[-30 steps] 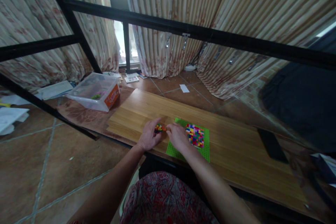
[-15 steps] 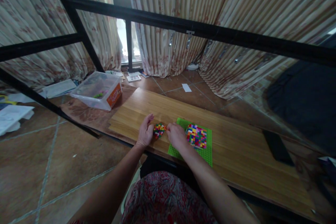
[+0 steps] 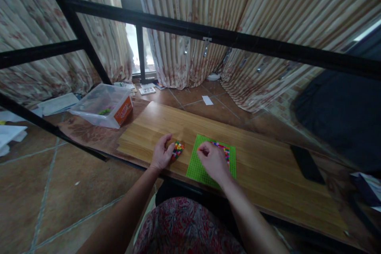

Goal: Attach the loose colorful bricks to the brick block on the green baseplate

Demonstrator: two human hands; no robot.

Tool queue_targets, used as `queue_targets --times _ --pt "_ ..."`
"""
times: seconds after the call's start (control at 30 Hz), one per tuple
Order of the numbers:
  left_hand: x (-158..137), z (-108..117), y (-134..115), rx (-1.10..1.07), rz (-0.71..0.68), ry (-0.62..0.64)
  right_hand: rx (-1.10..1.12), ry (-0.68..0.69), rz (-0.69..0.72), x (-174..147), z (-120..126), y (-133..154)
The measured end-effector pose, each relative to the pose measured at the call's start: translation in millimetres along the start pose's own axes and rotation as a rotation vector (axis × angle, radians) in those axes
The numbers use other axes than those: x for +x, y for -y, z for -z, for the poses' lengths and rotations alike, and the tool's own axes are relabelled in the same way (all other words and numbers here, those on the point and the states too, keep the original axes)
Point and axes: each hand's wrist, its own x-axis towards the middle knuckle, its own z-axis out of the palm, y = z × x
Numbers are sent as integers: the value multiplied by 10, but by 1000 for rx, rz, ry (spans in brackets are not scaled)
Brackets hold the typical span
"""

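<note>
Lying flat on the wooden surface before the person, the green board carries a block of many-coloured bricks, partly covered from view by the right hand. That hand is over the board, its grip narrow: thumb and forefinger are pinched together with a small orange brick showing between their tips, mostly hidden by the fingers. Whether the brick touches the board cannot be told. Just left of the board, on the same surface, a loose pile of small bricks lies in red, orange, yellow, green and other colours. The left hand rests beside this pile on its far side from the board, its grip wide, thumb well apart from the fingers and close to the bricks; contact there is unclear. Toward the right end of the surface lies a black slab. Beyond the left end, a clear plastic tub with an orange label stands on a brown patterned cover, green pieces visible inside. Farther out, a white paper lies on the tiled floor, near striped curtains behind a black metal rail.
</note>
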Motion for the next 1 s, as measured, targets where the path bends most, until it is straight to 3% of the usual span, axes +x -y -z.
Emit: queue_targets --times 0.13,0.3,0.67,1.0 --pt "9 7 -9 27 -16 12 133 -124 -127 -43 345 -257" --pt "20 -1 17 50 -47 5 63 -173 -142 44 587 -615" --pt "28 -1 -2 81 -73 11 -74 -85 -21 231 478 -792" --pt "22 -5 -7 95 -95 25 -47 -67 -14 257 486 -835"
